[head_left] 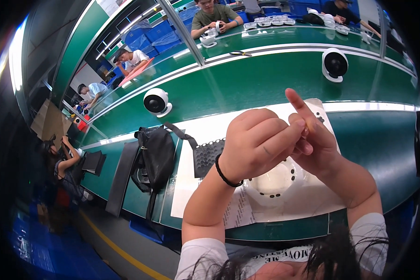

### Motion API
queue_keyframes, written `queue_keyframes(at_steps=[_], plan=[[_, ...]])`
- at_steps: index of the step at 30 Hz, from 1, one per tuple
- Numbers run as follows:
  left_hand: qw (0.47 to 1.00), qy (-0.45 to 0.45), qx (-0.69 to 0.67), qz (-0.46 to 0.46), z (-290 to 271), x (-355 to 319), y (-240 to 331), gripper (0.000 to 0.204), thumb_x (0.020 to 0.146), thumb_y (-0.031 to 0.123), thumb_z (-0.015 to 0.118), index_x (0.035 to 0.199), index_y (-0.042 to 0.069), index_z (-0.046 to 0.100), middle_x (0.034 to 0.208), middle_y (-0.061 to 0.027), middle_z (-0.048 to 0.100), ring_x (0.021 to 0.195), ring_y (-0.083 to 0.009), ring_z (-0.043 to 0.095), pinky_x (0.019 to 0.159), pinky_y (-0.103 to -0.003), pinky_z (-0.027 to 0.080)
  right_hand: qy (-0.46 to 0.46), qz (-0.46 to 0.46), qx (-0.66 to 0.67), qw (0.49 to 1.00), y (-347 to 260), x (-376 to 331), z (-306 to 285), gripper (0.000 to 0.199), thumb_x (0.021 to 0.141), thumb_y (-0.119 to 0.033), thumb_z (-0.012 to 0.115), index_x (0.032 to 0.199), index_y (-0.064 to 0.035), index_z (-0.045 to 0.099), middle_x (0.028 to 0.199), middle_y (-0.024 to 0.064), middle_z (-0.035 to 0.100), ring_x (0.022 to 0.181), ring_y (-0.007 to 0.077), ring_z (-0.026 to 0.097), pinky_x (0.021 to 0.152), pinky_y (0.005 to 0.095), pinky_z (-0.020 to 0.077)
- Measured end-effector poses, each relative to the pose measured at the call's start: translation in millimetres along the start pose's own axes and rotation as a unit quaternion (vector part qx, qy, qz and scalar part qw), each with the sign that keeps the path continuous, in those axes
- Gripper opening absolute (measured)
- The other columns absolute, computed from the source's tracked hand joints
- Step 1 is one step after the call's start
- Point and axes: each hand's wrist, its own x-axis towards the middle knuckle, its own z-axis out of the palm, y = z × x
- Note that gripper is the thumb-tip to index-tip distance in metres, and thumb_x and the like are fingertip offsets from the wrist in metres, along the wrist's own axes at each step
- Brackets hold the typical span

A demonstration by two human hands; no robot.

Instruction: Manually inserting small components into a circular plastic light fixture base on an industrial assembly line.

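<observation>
Here, the curled left hand [259,140] meets the half-curled right hand [319,140] mid-frame, any grip unclear, a print-covered sheet [236,215] lower centre.

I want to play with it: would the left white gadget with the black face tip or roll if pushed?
The white gadget might tip, since its bulky round head sits on a smaller base. It probably won't roll while upright, because that base looks flat. Its smooth shell may feel slippery.

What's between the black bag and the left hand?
In the head view, a black perforated sheet on white paper lies between bag and left hand.
</observation>
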Motion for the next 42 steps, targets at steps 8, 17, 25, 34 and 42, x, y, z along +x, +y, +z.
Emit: queue_keyframes(at_steps=[8,17,25,34,42], plan=[[1.0,-0.009,-0.025,0.003,-1.4,2.3,-2.8,0.027,0.06,0.005,0.07,0.087,0.005,0.064,0.066,-0.0023,0.056,0.056,-0.0167,0.052,0.048,-0.025,0.041,-0.022,0.003,0.001,1.0,-0.6,-0.7,-1.0,0.058,0.087,-0.023,0.051,0.134,-0.0138,0.017,0.08,-0.0012,0.049,0.063,0.0059,0.049,0.067,0.0237,0.0364],[0.998,-0.025,0.05,0.022,-4.0,3.6,3.1,0.027,0.06,0.005,0.07,0.086,0.006,0.064,0.065,-0.0009,0.056,0.055,-0.0162,0.051,0.047,-0.025,0.04,-0.028,0.012,0.037,0.999,0.4,-0.9,-1.1,0.056,0.088,-0.022,0.051,0.133,-0.0148,0.018,0.082,-0.0008,0.052,0.063,0.0069,0.05,0.066,0.0234,0.0375],[0.999,-0.006,0.044,0.026,3.2,2.4,1.7,0.033,0.058,0.005,0.067,0.09,0.004,0.062,0.065,-0.0011,0.054,0.055,-0.0158,0.051,0.047,-0.025,0.041,0.007,0.026,0.006,1.0,-1.8,-1.4,1.3,0.058,0.087,-0.029,0.052,0.135,-0.0192,0.021,0.076,-0.005,0.048,0.056,0.0035,0.045,0.069,0.0251,0.0403],[0.999,-0.007,0.028,0.02,3.7,1.9,1.3,0.031,0.06,0.003,0.067,0.091,0.003,0.062,0.066,-0.0018,0.054,0.055,-0.0165,0.052,0.047,-0.026,0.041,-0.011,0.024,0.025,0.999,-0.6,0.1,-0.5,0.058,0.087,-0.026,0.052,0.135,-0.017,0.02,0.076,-0.0038,0.047,0.056,0.0045,0.048,0.062,0.0216,0.0398],[1.0,0.016,-0.002,0.006,6.3,0.5,-0.1,0.035,0.056,0.005,0.067,0.091,0.004,0.063,0.066,-0.0015,0.054,0.055,-0.0165,0.052,0.046,-0.026,0.041,-0.064,0.02,0.077,0.995,0.6,0.6,-4.6,0.056,0.088,-0.021,0.05,0.133,-0.0147,0.017,0.083,0.0003,0.053,0.063,0.0079,0.051,0.067,0.023,0.0399]])
